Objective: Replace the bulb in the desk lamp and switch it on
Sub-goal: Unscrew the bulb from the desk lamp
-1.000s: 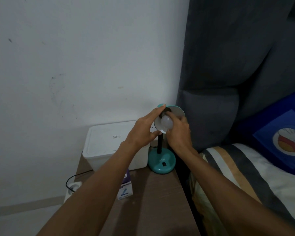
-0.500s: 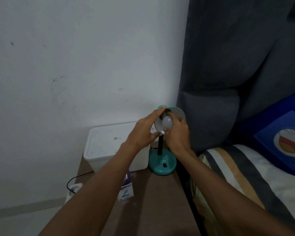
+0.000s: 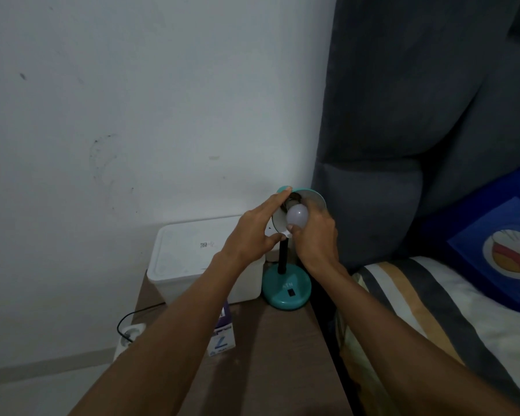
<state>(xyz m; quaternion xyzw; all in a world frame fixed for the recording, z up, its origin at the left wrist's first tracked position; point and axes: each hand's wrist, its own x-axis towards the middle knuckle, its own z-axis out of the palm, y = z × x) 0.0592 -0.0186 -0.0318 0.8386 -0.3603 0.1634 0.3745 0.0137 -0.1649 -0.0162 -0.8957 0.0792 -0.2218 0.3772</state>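
White wall upper left, grey headboard [image 3: 403, 115] right, brown bedside table [image 3: 282, 355] lower centre.
Lamp [image 3: 285, 291]: teal base, black stem, shade [image 3: 314, 196] at frame centre.
Bulb [image 3: 297, 216]: white, at shade mouth — right hand [image 3: 315, 235] wrapped around it.
Left hand [image 3: 252, 232]: clasps shade rim, steadying.
Advice: keep bulb square to socket, turn gently, shade braced — avoid cross-threading.
Unclear: socket, thread engagement, turning direction, lamp cord; switch on base dim.

Both arms extended; left hand [image 3: 254, 232] cupped, right hand [image 3: 315, 235] gripping.
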